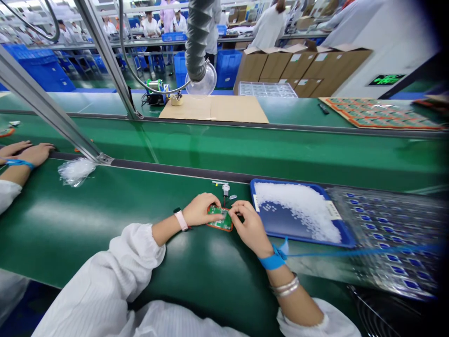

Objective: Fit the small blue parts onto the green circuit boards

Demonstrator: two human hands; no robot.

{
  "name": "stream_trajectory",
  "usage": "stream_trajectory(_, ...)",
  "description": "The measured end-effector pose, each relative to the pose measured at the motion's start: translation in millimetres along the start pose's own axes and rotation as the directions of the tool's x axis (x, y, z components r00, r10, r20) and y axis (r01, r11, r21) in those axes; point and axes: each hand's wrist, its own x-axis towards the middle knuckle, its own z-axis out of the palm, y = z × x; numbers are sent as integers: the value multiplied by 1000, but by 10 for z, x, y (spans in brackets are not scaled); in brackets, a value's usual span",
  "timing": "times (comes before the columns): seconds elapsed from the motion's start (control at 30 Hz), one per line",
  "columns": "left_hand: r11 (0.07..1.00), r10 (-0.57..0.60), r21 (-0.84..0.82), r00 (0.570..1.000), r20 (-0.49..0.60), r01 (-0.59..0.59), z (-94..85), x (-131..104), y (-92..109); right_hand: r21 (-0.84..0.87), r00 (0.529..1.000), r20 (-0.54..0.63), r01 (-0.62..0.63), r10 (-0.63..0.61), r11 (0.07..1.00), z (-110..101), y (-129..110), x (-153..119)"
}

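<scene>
A green circuit board [220,219] with an orange edge lies on the green table in front of me. My left hand [201,209] grips its left side, thumb over the top face and fingers at the far edge. Over the board's right corner, my right hand [248,224] has thumb and index finger pinched together; whatever is between them is too small to make out. Just beyond the board sits a small white connector [226,189] with thin dark and red wires running to the board. A small clear piece [233,197] lies beside it.
Right of my hands is a blue tray [280,234] of small white pieces, then a clear plastic tray [396,234] with blue parts. A crumpled plastic bag [77,169] and another person's hands [33,154] are at left. A metal post [70,121] stands nearby.
</scene>
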Motion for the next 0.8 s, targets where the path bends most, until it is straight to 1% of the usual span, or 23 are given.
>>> stream_trajectory(0.07, 994, 88, 63, 995, 54, -91, -12, -67, -26, -79, 993, -119, 3, -13, 997, -265, 110, 8)
stream_trajectory(0.1, 989, 116, 87, 990, 84, -123, -7, -88, -37, -123, 979, -206, -34, 8, 992, -411, 207, 12)
stream_trajectory(0.13, 985, 129, 105, 986, 105, -140, 4, -99, -45, -159, 957, -285, -103, 54, 982, -551, 322, 14)
stream_trajectory(0.17, 982, 131, 119, 984, 119, -145, 21, -100, -48, -188, 939, -327, -173, 105, 967, -674, 443, 13)
stream_trajectory(0.23, 981, 126, 129, 984, 129, -143, 63, -89, -35, -246, 937, -309, -242, 161, 939, -840, 660, 3)
stream_trajectory(0.27, 981, 127, 128, 983, 129, -144, 85, -82, -21, -273, 943, -281, -254, 176, 928, -877, 738, -2)
stream_trajectory(0.33, 981, 134, 123, 983, 126, -149, 119, -78, 12, -314, 953, -240, -256, 185, 914, -881, 818, -6)
stream_trajectory(0.5, 983, 136, 105, 982, 129, -150, 126, -108, 56, -361, 954, -229, -270, 196, 892, -801, 833, -2)
stream_trajectory(0.63, 993, 107, 48, 990, 90, -112, 94, -95, 36, -410, 970, -189, -222, 155, 885, -844, 890, 0)
stream_trajectory(0.7, 994, 113, -12, 993, 44, -113, 90, -62, 28, -433, 975, -194, -184, 109, 883, -840, 839, 7)
stream_trajectory(0.73, 992, 117, -48, 993, 10, -116, 94, -39, 29, -428, 976, -204, -161, 79, 889, -812, 771, 11)
stream_trajectory(0.8, 985, 113, -125, 991, -72, -121, 116, 10, 42, -365, 978, -208, -89, 12, 927, -689, 556, 12)
